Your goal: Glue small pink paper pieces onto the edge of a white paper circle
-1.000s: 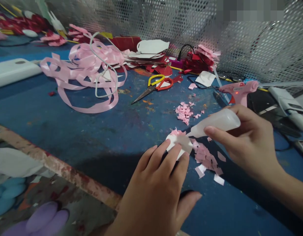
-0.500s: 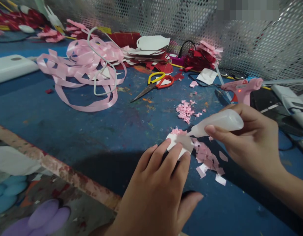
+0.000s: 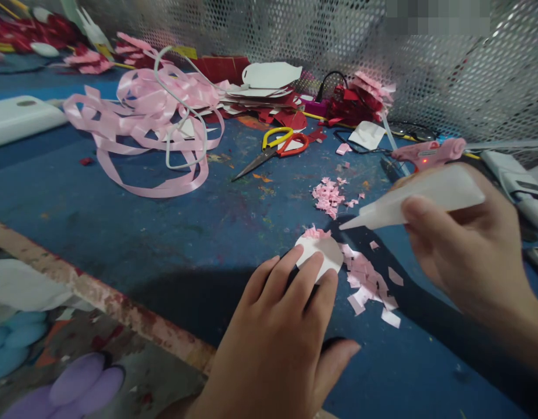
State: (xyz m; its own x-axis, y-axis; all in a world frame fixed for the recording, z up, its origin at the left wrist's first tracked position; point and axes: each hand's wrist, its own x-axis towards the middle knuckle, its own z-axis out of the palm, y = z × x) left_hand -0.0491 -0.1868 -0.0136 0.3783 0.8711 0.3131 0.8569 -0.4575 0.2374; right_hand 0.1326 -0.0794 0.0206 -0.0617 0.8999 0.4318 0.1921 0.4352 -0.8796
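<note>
On the worktop (image 3: 120, 233), a paper disc (image 3: 327, 253) lies near centre, with scraps (image 3: 367, 282) just right of it. Behind them lie scissors (image 3: 275, 150), ribbon (image 3: 142, 110) far left, glue gun (image 3: 426, 152) far right.

A craft workshop. The paint-stained blue worktop (image 3: 120, 233) carries ribbon (image 3: 155, 116), scissors (image 3: 273, 148), a glue gun (image 3: 426, 152) and paper scraps (image 3: 369, 279). Mesh (image 3: 295, 29) lines its far edge.

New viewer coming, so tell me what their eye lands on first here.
Front and centre, the left hand pins a white disc to the blue table, while the right hand aims a clear bottle at it, tip just off the disc. Behind on the left, a tangle of pink ribbon sprawls; scissors lie beside it.
</note>
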